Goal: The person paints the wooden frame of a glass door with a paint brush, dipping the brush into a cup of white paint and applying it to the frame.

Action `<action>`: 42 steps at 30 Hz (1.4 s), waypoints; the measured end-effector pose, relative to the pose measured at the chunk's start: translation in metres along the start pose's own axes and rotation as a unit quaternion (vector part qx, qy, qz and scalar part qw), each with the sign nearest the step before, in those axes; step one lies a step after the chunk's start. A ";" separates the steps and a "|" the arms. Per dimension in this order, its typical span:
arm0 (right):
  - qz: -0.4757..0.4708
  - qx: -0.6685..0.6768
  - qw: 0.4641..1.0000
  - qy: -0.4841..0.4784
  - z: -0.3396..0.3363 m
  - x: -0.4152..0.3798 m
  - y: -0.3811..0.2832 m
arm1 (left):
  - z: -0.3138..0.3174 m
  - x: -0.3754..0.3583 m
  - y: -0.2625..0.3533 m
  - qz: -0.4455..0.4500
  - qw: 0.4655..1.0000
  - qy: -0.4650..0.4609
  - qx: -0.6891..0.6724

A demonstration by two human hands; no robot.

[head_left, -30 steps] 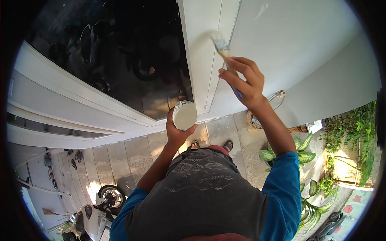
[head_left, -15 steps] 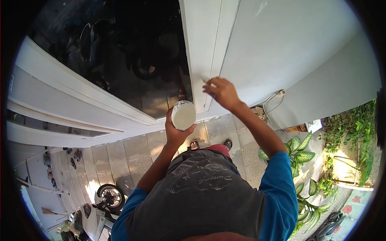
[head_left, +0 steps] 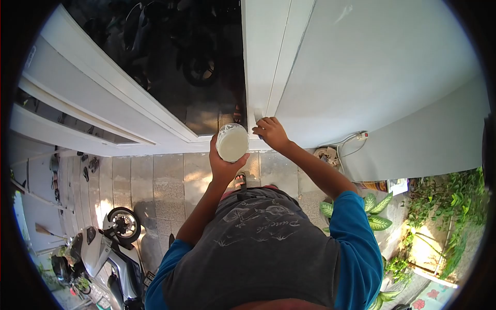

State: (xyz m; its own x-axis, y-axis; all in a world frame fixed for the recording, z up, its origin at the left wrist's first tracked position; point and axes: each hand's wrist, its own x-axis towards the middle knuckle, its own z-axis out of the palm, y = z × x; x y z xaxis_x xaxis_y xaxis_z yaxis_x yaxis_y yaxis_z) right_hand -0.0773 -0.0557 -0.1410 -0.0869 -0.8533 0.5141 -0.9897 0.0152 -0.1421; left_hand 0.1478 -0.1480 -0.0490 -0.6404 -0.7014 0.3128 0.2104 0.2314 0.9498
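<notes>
A white wall (head_left: 382, 67) fills the upper right, meeting a white door frame (head_left: 263, 57) beside dark reflective glass (head_left: 175, 57). Below lies a tiled floor (head_left: 155, 181), with a parked scooter (head_left: 106, 253) at lower left and leafy plants (head_left: 374, 214) at right. The person's blue-sleeved arms reach forward from the body. The left hand (head_left: 223, 163) is raised and wrapped around a round cup of pale paint (head_left: 232, 142), held upright just beside the frame. The right hand (head_left: 271, 133) is curled closed against the foot of the frame, right next to the cup; a brush is barely visible in its grip.
</notes>
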 end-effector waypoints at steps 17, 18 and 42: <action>-0.188 -0.049 0.968 0.157 -0.094 0.067 0.031 | 0.061 -0.078 0.017 -0.044 0.990 0.116 0.065; -0.189 -0.021 0.976 0.106 -0.073 0.049 0.028 | 0.062 -0.081 0.016 -0.045 0.989 0.120 0.069; 0.149 0.609 0.777 0.049 -0.355 -0.005 -0.043 | 0.109 -0.081 0.075 0.052 0.991 -0.005 0.121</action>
State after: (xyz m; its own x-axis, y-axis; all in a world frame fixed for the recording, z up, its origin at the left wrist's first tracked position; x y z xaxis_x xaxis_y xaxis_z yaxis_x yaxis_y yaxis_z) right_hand -0.0742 0.1328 0.1625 -0.3594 -0.8619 0.3576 -0.0867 -0.3507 -0.9325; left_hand 0.1349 -0.0003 -0.0035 -0.6317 -0.6592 0.4079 0.0925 0.4583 0.8840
